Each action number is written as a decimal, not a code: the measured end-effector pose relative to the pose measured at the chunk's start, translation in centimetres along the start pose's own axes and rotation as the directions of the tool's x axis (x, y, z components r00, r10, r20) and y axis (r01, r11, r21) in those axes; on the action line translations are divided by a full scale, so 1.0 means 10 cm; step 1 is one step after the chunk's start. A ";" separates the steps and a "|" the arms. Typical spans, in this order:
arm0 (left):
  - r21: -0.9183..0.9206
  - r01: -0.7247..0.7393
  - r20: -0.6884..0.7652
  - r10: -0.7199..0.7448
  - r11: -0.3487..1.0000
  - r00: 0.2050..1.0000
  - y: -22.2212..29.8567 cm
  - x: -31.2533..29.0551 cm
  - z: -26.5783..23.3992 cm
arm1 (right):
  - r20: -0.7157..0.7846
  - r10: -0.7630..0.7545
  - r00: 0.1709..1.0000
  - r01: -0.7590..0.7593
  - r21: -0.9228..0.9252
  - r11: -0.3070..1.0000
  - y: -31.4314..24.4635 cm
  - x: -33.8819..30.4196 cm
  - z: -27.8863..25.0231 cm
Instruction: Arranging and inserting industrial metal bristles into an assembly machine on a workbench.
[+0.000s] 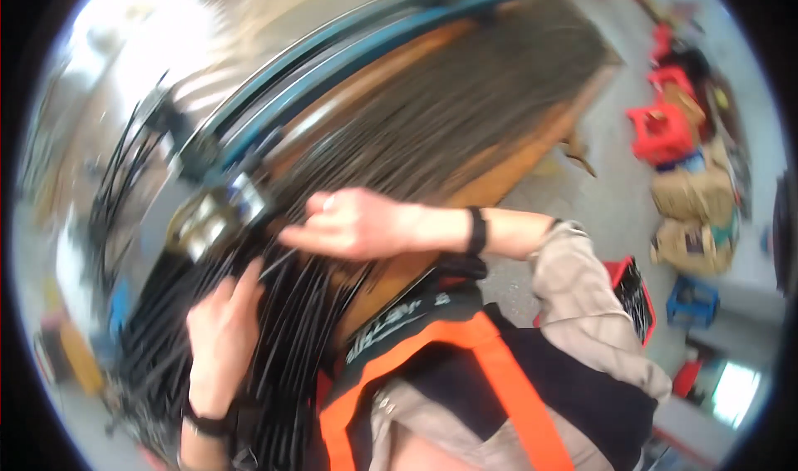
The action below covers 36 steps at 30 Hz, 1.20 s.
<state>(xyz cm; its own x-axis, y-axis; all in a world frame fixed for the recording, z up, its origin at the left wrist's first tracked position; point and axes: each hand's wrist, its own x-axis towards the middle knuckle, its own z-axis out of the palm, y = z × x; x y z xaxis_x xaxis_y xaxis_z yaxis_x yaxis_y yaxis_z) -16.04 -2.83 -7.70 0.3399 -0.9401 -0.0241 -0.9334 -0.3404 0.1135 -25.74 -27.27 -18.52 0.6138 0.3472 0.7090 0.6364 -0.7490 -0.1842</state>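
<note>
A thin dark cable (278, 262) spans the short gap between my two hands, blurred by motion. My right hand (357, 224) is closed, its fingertips pinching one end of that stretch beside the machine. Lower and to the left, my left hand (223, 325) has its thumb and fingers drawn together at the other end. Just beyond both hands stands a small metal machine head (208, 221) with shiny and brass-coloured parts. Many black cables (283, 346) hang in a dense bundle under and around my left hand.
Long dark strands (474, 97) lie side by side across a wooden table (499, 176). A blue rail (332, 51) runs along its far side. At the right are red crates (661, 130), brown sacks (694, 197) and a blue crate (692, 300) on the floor.
</note>
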 end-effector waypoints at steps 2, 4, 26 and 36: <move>0.009 -0.063 -0.057 0.063 0.998 0.996 0.04 0.13 -0.10 | -0.120 0.025 0.992 -0.017 0.069 0.997 0.04 0.11 0.04; 0.087 -0.069 -0.168 0.083 0.994 0.982 0.08 0.29 -0.19 | -0.245 0.036 0.969 0.005 0.164 0.986 0.23 0.00 -0.11; 0.053 -0.274 -0.099 0.278 0.960 0.955 0.22 1.95 -0.20 | -0.530 0.275 0.802 -0.568 -0.536 0.624 1.43 -1.23 -2.04; 0.062 -0.303 -0.117 0.308 0.951 0.944 0.32 1.91 -0.24 | -0.479 0.297 0.826 -0.556 -0.605 0.570 1.49 -1.32 -1.98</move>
<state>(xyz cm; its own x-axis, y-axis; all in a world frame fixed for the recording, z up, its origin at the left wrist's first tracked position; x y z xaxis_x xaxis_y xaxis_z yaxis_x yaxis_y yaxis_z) -12.27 -21.81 -5.43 0.0470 -0.9906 0.1289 -0.9977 -0.0403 0.0536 -33.62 -54.20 -17.21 0.4719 -0.2060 0.8572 -0.2612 -0.9613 -0.0873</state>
